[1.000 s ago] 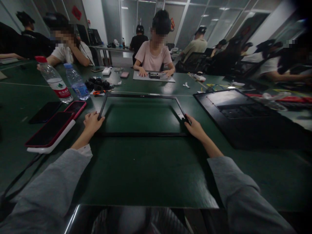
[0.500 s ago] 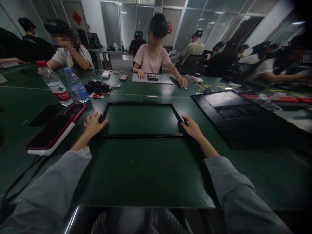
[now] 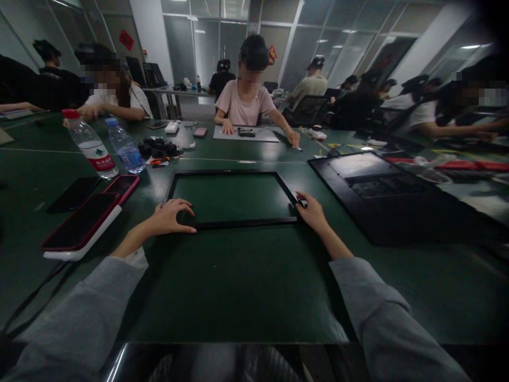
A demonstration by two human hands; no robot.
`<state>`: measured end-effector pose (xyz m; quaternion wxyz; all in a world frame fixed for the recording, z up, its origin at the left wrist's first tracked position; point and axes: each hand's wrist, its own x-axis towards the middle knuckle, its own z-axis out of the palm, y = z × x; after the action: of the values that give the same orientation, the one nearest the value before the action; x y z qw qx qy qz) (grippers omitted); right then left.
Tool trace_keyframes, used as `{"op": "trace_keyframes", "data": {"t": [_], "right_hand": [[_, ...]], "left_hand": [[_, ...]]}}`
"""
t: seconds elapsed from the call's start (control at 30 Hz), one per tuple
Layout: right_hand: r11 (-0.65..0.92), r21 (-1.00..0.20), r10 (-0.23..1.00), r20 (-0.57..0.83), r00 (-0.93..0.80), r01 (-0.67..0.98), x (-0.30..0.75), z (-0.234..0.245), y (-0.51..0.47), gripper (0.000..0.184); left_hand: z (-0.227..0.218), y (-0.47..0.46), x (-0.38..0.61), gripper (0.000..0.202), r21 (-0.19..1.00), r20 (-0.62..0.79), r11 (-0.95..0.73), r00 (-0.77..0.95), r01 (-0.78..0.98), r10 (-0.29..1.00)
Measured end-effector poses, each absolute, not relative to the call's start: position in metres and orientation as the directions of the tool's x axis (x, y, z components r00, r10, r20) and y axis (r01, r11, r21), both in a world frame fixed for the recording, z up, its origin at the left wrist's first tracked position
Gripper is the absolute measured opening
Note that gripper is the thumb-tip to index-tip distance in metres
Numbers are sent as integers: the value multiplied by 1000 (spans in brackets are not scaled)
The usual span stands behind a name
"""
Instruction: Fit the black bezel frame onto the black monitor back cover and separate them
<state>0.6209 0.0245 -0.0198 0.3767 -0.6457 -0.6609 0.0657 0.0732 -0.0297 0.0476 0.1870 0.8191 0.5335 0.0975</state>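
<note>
Working a thin black frame (image 3: pixel 246 223) on the desk (image 3: pixel 238 286), straight ahead, between left hand (image 3: pixel 169 216) and right hand (image 3: pixel 312 209). Appearing to be lying flat, showing one long bar near and one far.

Left: reaching around the near left corner, holding thumb and fingers wide apart in a C; not managing to tell whether actually touching the frame. Right: seemingly gripping the right-hand bar close to the near corner, between thumb and fingers.

Judging for good handling: bearing evenly on both sides, allowing for probable flexing in something so slender. Preferring to be settling the left fingers on the bar before putting any load on the right alone, thus avoiding twisting at the corners. Favouring light pinching over hard squeezing.

Minding clearance too: noting a black panel (image 3: pixel 397 212) lying to the right, phones (image 3: pixel 81 222) to the left, bottles (image 3: pixel 128 148) beyond, all standing apart from the frame.
</note>
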Motion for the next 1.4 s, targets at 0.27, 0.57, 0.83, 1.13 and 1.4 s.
{"op": "trace_keyframes", "data": {"t": [0.27, 0.57, 0.83, 1.13, 1.4], "right_hand": [[157, -665, 893, 411, 183, 730, 621, -20, 27, 50], [209, -702, 908, 398, 131, 680, 625, -24, 27, 47], [185, -741, 919, 363, 154, 646, 624, -17, 22, 51], [206, -784, 908, 377, 184, 586, 635, -13, 16, 55], [-169, -526, 557, 647, 521, 834, 710, 20, -19, 66]], "left_hand": [[39, -26, 72, 57, 411, 102, -356, 346, 839, 933], [45, -31, 78, 60, 417, 165, -271, 221, 868, 961], [41, -29, 77, 66, 449, 146, -213, 164, 868, 976], [35, -26, 75, 65, 493, 113, -165, 125, 854, 986], [36, -23, 73, 60, 563, 119, -154, 106, 812, 987]]}}
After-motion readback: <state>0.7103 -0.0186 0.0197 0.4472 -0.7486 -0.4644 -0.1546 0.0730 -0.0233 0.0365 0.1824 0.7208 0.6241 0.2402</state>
